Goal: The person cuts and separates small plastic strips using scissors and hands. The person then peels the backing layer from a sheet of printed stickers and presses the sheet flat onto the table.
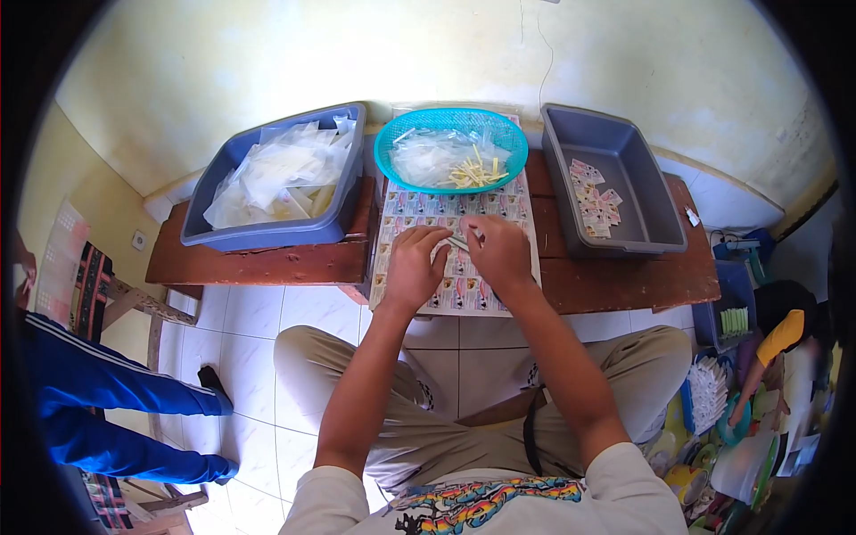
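Grasping a slim pale piece (457, 242) in fingertips of both hands, from one side by the left hand (415, 267), from the other by the right hand (501, 254). Lying right between the two, so about equally near either; long axis apparently crosswise, hand to hand, with a slight slant down toward the right (mostly covered, so can't tell full length or make). Held over the printed sheet (459, 301), on the near side of the turquoise basket (428, 187), roughly straight in line with it. Inside that basket: yellowish sticks (477, 171), nearer to the right hand, beside clear bags (432, 158).
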A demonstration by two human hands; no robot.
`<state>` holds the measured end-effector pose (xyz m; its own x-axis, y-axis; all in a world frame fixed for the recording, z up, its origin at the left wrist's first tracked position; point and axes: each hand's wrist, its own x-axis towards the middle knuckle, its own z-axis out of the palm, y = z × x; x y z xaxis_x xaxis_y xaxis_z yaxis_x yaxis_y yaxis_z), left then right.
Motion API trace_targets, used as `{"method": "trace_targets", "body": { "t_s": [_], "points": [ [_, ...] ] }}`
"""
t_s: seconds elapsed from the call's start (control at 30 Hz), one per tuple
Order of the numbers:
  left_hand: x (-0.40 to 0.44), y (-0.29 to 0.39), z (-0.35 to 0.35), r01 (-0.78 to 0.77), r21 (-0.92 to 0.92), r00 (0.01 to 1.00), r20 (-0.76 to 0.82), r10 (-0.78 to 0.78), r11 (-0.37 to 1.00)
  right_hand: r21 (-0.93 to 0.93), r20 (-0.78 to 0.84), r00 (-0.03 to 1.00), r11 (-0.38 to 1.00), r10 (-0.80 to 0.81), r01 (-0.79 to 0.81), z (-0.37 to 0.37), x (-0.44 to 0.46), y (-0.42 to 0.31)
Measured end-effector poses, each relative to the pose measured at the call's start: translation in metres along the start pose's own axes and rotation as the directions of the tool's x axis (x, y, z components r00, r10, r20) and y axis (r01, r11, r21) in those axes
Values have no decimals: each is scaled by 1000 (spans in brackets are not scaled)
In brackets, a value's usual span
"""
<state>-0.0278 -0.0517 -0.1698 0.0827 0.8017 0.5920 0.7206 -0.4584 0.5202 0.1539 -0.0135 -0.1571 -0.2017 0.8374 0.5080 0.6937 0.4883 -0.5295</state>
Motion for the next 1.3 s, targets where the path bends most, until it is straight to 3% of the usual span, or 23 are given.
{"method": "trace_targets", "body": {
  "t_s": [0.1, 0.2, 0.27, 0.5, 0.83, 1.03, 1.13, 1.3],
  "points": [
    [-21, 8, -1, 33, -41, 997, 75, -30, 999, 111, 77, 997, 994, 2, -10, -4, -37, 2],
    [-47, 9, -2, 56, -60, 990, 132, -48, 997, 84, 186, 982, 996, -21, 6, -18, -73, -2],
    [-63, 9, -2, 58, -25, 974, 221, -51, 998, 80, 176, 983, 996, -58, 44, -17, -98, 4],
    [-90, 10, -4, 65, -37, 960, 276, -53, 997, -9, 155, 967, 979, -202, 205, -12, -125, 23],
    [-101, 3, -4, 0, -1, 973, 231, 1, 1000, -66, 106, 965, 967, -239, 247, -5, -130, 26],
    [-102, 6, 3, -33, -12, 984, 172, 35, 999, -85, -22, 956, 954, -291, 288, -3, -135, 27],
    [-104, 4, 9, -72, 82, 993, 101, 64, 994, -86, -67, 950, 950, -306, 300, -1, -136, 25],
    [-105, 5, 10, -20, 118, 988, 152, 2, 993, -76, -48, 983, 982, -179, 175, -5, -139, 19]
  ]
}}
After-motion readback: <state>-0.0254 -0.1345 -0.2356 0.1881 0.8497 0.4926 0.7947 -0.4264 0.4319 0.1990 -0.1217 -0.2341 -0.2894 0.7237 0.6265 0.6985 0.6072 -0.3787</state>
